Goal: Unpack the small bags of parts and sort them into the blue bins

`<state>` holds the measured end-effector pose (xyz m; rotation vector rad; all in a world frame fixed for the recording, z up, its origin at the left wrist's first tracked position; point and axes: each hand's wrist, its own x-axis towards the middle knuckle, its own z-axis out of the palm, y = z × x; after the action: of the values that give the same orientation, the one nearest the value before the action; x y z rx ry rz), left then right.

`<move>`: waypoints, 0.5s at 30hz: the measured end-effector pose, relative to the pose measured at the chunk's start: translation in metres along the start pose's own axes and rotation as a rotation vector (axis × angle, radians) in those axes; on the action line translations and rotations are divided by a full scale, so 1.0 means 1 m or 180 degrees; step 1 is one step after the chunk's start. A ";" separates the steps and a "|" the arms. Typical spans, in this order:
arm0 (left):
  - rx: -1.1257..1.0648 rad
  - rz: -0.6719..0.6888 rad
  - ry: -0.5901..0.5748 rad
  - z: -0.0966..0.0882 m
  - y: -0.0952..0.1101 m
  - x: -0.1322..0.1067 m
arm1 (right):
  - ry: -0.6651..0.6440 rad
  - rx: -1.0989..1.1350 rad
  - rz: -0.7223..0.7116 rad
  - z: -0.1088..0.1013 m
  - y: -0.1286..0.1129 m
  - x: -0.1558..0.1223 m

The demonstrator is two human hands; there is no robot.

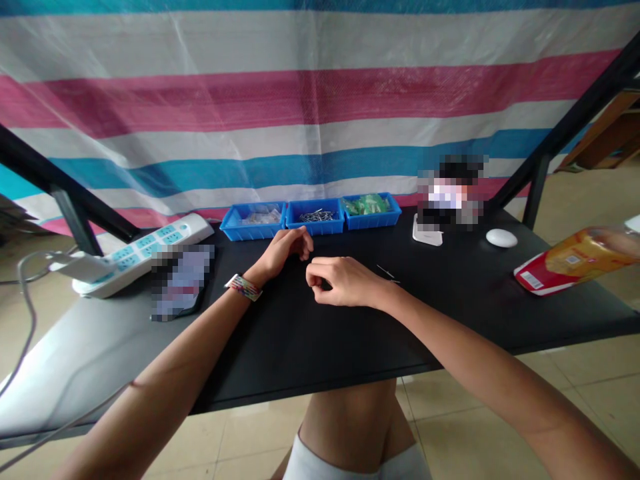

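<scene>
My left hand [285,252] rests on the black table [310,333] with its fingers curled shut just in front of the middle blue bin [316,217] of small metal parts. A striped band sits on that wrist. My right hand [343,281] lies a little nearer to me, fingers pinched together; what they hold, if anything, is hidden. A thin metal pin [387,273] lies on the table just right of that hand. The left blue bin [254,221] holds clear pieces, and the right blue bin [371,209] holds green ones.
A white power strip [145,252] with a cable lies at the table's left, beside a dark flat object [181,283]. To the right are a white stand [428,233], a white round object [501,238] and a red-orange packet [575,260]. A striped tarp hangs behind.
</scene>
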<state>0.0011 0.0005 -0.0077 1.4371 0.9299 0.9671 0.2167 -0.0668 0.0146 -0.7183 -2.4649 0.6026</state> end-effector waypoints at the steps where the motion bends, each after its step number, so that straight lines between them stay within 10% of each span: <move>1: -0.0004 0.0009 -0.0014 0.000 0.000 0.000 | 0.0196 0.0130 0.0028 0.000 0.001 0.001; 7: 0.0198 0.0051 -0.0294 -0.002 0.001 0.001 | 0.1255 0.1595 0.0687 0.001 0.022 0.009; 15: 0.0496 0.0130 -0.0304 -0.003 0.006 0.000 | 0.1772 0.1863 0.1323 0.002 0.050 0.012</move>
<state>-0.0018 0.0007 -0.0015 1.6249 0.9246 0.8632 0.2251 -0.0221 -0.0092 -0.9868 -1.5271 1.0502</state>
